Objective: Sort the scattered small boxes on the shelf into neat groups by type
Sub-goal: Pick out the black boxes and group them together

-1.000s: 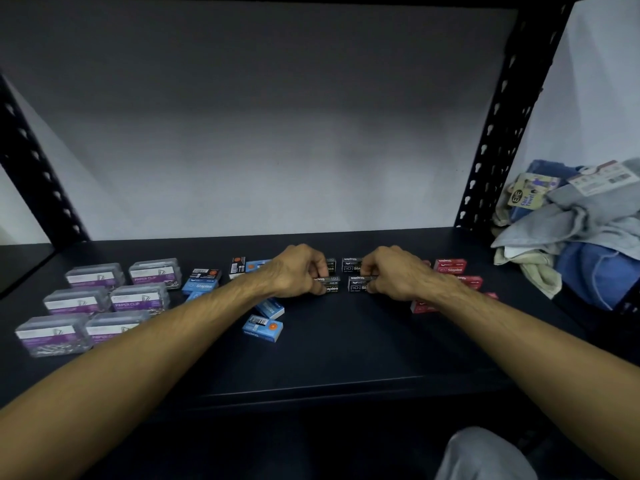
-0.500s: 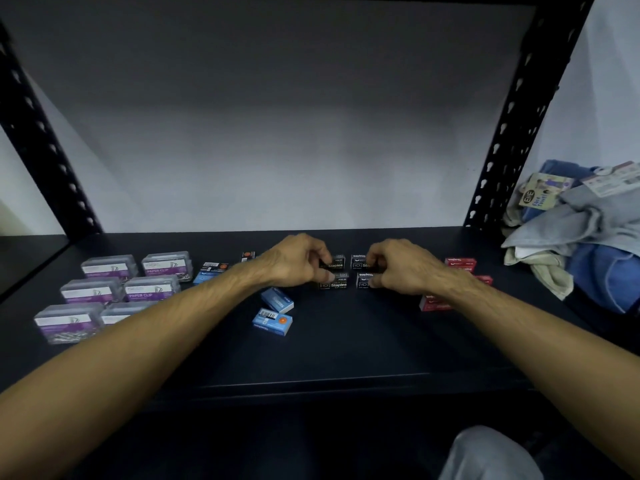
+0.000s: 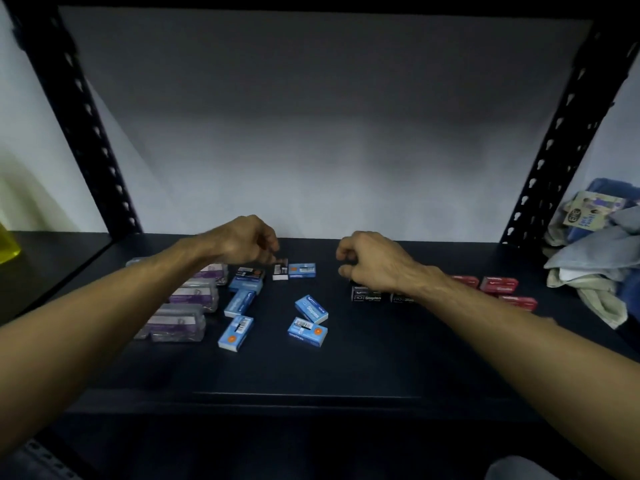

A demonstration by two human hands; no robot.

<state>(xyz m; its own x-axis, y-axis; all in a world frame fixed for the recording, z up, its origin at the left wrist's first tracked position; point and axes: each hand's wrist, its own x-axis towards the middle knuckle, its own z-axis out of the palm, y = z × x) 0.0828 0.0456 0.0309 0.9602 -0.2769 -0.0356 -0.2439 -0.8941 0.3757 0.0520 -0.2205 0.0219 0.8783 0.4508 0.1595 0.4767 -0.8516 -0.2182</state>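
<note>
The left hand point(image 3: 247, 242), fingers curled, hovers over a small box point(image 3: 280, 270) at centre frame; whether it grips is unclear. The right hand point(image 3: 372, 263), curled and holding nothing, hangs above the black boxes point(image 3: 367, 295).

Seven blue boxes point(image 3: 307, 331), two black boxes point(image 3: 366, 294) visible, three red boxes point(image 3: 498, 284).
</note>
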